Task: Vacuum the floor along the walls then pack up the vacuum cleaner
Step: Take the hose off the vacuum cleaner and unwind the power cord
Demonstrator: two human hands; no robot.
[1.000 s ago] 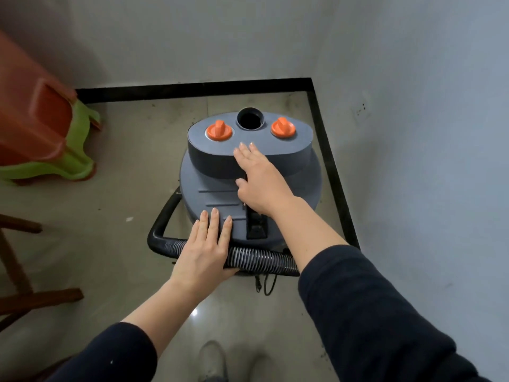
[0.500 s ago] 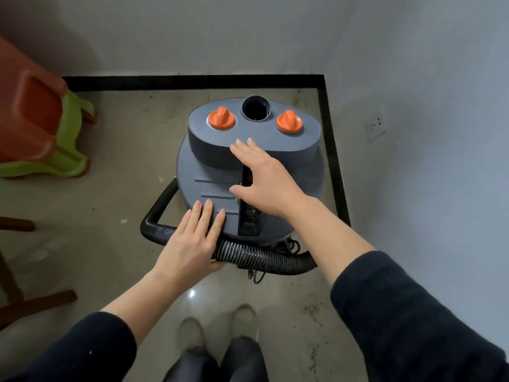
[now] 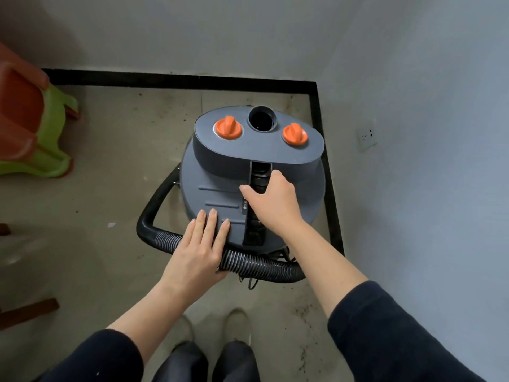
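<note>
The vacuum point(image 3: 220, 172) stands in the room's corner. Its handle point(image 3: 259, 172), a black bar sunk in a slot in the lid, runs from the person toward the far wall. The right hand point(image 3: 275, 202) is on it, thumb left of the slot and fingers curled down round the bar, tips hidden. The left hand point(image 3: 198, 249) lies flat at the vacuum's near edge, fingers straight on the lid, palm over the hose point(image 3: 259, 264). Any lift would likely go by the right hand. The floor point(image 3: 124, 161) is pale tile, with walls close behind and right of the vacuum and stools point(image 3: 41, 133) well to its left.
</note>
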